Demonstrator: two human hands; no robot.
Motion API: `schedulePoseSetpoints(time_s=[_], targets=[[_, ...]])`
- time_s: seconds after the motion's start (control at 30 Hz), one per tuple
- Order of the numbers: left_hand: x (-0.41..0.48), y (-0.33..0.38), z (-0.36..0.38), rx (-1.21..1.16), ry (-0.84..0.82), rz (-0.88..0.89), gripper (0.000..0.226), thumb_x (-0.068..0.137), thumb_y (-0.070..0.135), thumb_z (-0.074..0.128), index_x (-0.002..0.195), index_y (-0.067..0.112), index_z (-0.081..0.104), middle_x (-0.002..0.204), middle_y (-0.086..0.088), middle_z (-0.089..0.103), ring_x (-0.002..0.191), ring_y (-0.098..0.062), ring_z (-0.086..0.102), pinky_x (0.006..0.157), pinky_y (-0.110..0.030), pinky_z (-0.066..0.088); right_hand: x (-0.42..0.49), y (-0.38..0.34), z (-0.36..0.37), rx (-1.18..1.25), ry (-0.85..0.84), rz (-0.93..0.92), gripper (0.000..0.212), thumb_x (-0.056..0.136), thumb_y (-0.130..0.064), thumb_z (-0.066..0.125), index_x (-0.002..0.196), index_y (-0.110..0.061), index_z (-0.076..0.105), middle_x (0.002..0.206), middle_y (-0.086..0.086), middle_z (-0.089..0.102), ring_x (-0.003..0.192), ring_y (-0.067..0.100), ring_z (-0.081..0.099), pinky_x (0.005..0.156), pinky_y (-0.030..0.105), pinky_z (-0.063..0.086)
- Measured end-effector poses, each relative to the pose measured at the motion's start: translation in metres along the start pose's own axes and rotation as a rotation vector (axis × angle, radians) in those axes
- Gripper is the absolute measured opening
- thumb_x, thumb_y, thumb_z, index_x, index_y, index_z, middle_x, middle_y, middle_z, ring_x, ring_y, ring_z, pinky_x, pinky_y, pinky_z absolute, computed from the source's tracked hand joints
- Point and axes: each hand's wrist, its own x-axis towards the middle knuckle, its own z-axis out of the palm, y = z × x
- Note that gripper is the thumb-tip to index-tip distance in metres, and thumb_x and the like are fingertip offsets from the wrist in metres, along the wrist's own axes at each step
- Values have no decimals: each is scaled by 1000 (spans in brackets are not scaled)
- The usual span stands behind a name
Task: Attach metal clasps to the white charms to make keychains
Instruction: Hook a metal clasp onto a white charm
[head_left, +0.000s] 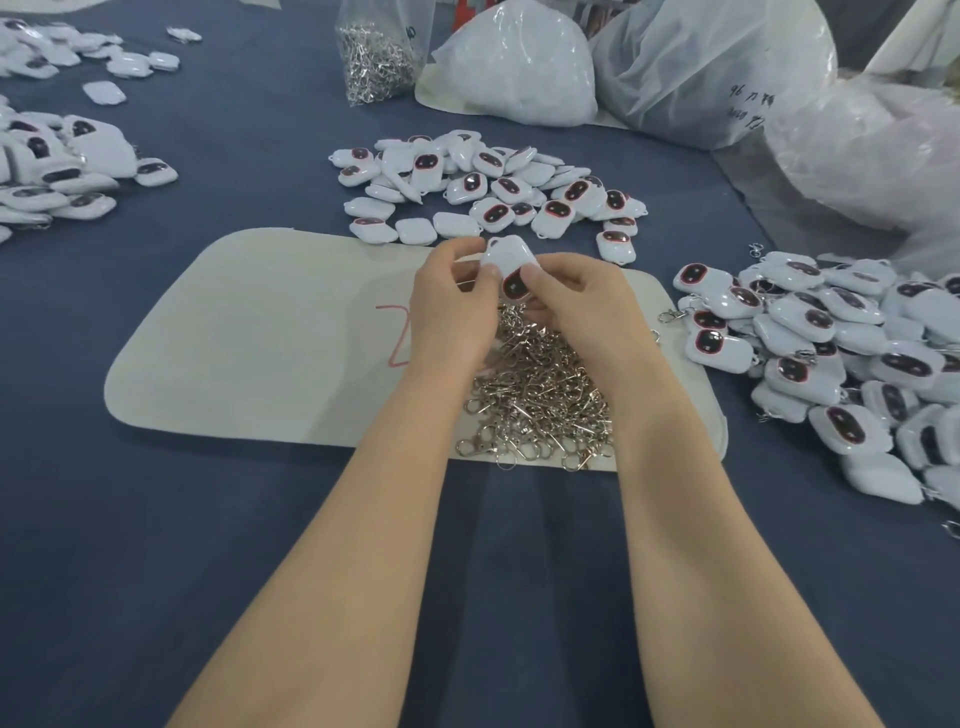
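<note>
**A:** Where is the charm being worked on?

**B:** 1 white charm (511, 260), a glossy rounded square with a dark, red-rimmed oval window, is held up over the middle of the surface (260, 545), above the far edge of the pale mat (249, 338). The left hand (447, 301) pinches its left side between thumb and curled fingers. The right hand (582, 306) pinches its lower right side the same way.

**A:** Is a clasp on it?

**B:** I cannot tell. The fingers hide that part.

**A:** And the loose clasps?

**B:** A tangled heap of metal clasps (540, 395), shiny silver hooks and rings, lies on the mat just under the hands and spills to the mat's near edge. The mat is flat, matte and off-white, with rounded corners and a red scrawl (392, 335).

**A:** Other charms?

**B:** 3 heaps of the same smooth shells lie on the dark blue cloth. The far pile (488, 187) is just beyond the mat, the right pile (831, 353) is by the right edge with clasps among it, and the left pile (52, 171) is by the left edge.

**A:** And along the far edge?

**B:** A clear bag of clasps (376, 57) stands beside crinkled white plastic sacks (519, 67).
</note>
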Motion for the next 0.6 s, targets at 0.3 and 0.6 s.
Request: schedulePoseSetpoints(time_s=[0.3, 0.6], targets=[[-3, 4, 2, -103, -69, -72, 9, 90, 20, 62, 98, 15, 61, 99, -4, 69, 94, -16, 66, 85, -30, 52, 0, -5, 12, 76, 61, -15, 23, 95, -17, 54, 78, -16, 71, 76, 6, 72, 76, 21, 70, 84, 45, 57], [9, 7, -15, -465, 251, -221, 6, 93, 12, 44, 93, 11, 50, 87, -4, 59, 57, -6, 58, 50, -18, 46, -2, -4, 10, -692, -36, -47, 32, 87, -39, 64, 116, -25, 64, 117, 3, 61, 108, 20, 54, 94, 35, 43]])
